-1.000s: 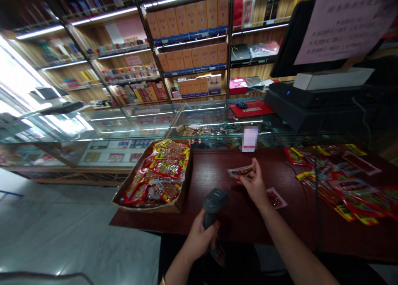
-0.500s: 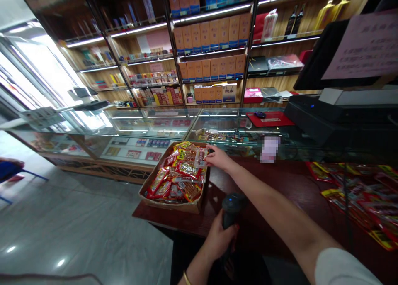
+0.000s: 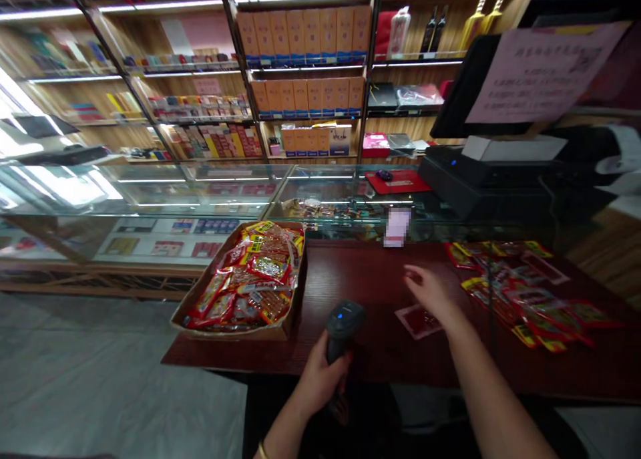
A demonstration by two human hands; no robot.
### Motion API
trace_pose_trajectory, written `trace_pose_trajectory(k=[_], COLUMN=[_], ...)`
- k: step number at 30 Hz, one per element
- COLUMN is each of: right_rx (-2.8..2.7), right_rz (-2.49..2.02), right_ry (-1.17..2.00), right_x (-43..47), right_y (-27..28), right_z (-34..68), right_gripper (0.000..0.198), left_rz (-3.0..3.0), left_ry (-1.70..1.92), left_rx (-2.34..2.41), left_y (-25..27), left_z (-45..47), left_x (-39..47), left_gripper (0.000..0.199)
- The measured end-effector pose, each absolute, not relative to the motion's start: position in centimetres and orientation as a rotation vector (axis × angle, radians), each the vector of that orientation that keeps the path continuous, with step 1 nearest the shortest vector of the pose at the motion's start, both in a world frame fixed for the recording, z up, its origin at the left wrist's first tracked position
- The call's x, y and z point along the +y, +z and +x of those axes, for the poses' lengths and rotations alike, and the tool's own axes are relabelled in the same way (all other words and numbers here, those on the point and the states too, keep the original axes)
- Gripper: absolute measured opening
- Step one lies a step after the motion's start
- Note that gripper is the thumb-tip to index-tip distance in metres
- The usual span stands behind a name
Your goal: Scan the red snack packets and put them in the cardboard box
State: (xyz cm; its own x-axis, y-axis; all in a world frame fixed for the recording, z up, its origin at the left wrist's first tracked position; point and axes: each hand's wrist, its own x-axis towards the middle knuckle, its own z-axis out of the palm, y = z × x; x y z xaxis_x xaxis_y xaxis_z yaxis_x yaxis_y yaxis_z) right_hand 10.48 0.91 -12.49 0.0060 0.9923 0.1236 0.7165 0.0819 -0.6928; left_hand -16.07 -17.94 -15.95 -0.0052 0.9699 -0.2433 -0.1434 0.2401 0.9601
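Note:
My left hand is wrapped round the handle of a dark barcode scanner, whose head shows a blue light above the counter edge. My right hand hovers over the counter with loosely bent fingers and nothing visible between them. Just below it lies a clear packet with a reddish edge. To the left stands an open cardboard box filled with red and yellow snack packets. More snack packets are spread in a pile right of my right hand.
A glass display case runs behind the dark red wooden counter. A pixelated pale item is at its edge. A red mat with a mouse and a monitor bearing a pink paper sign stand further right. Shelves of boxes line the wall.
My right hand has moved from the box to the right and let go of the clear packet, which is now on the counter. My left hand still grips the scanner. The view has turned right.

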Motion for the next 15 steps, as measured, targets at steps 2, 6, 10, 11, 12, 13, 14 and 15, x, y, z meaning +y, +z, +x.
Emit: trace_pose_trajectory(k=[2,6,10,11,12,13,14,15], right_rx=[-1.727,-1.915,-2.045,-2.081,-2.113,-2.131,-2.130,-2.110], right_rz=[-1.762,-1.782,-1.888,-1.863,-1.832,-1.815,-1.823,-1.855], right_ry=[0.544,0.471,0.427,0.459,0.505,0.558,0.607,0.647], right_x=[-1.5,-5.3,-5.7,-5.4,-5.1,-4.6,-4.2,-3.7], right_y=[-15.3,-17.7,-17.0,-16.7,-16.4,-16.2,-15.9,-15.7], right_z=[15.8,18.4,16.1,15.6,15.3,15.1,15.0,15.0], right_gripper=[0.046,0.074,0.090,0.087,0.081,0.075,0.072,0.073], left_rz=[0.926,0.949,0.969,0.970,0.974,0.978,0.984,0.989], left_ry=[1.075,1.042,1.034,1.038,1.045,1.054,1.062,1.066], left_rx=[1.214,1.229,1.279,1.283,1.284,1.285,1.283,1.281], left_y=[-16.0,-15.5,-15.1,-15.0,-15.0,-15.0,-15.0,-15.0], left_z=[-16.2,-16.3,-16.1,-16.1,-16.0,-16.0,-15.9,-15.9], left_x=[-17.8,-17.5,-17.5,-17.5,-17.6,-17.6,-17.6,-17.6], left_gripper=[0.052,0.048,0.041,0.040,0.040,0.039,0.038,0.037])
